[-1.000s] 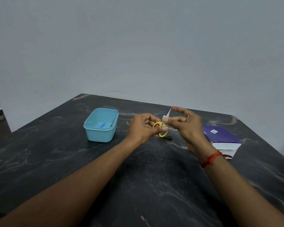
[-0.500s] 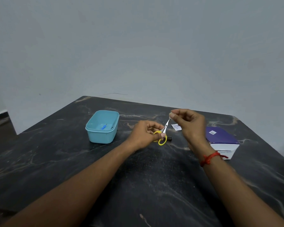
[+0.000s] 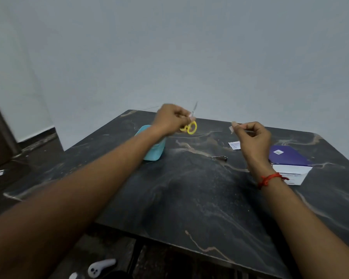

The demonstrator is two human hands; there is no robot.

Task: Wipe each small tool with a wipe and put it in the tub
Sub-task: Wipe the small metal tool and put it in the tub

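My left hand (image 3: 170, 119) grips small scissors with yellow handles (image 3: 189, 127), blades pointing up, raised just above the light blue tub (image 3: 154, 152). My left forearm hides most of the tub. My right hand (image 3: 250, 135) pinches a small wipe (image 3: 231, 129) between thumb and fingers, apart from the scissors. A small metal tool (image 3: 220, 158) like a nail clipper lies on the dark table between my hands. A torn white sachet (image 3: 234, 145) lies near my right hand.
A purple and white box (image 3: 288, 162) sits on the dark marble table (image 3: 189, 198) at the right. The table's near edge runs across the lower frame; a white controller (image 3: 100, 268) lies on the floor below. A pale wall stands behind.
My left hand has carried the scissors left and up toward the tub. My right hand with the wipe has pulled away to the right. The view has tilted left.
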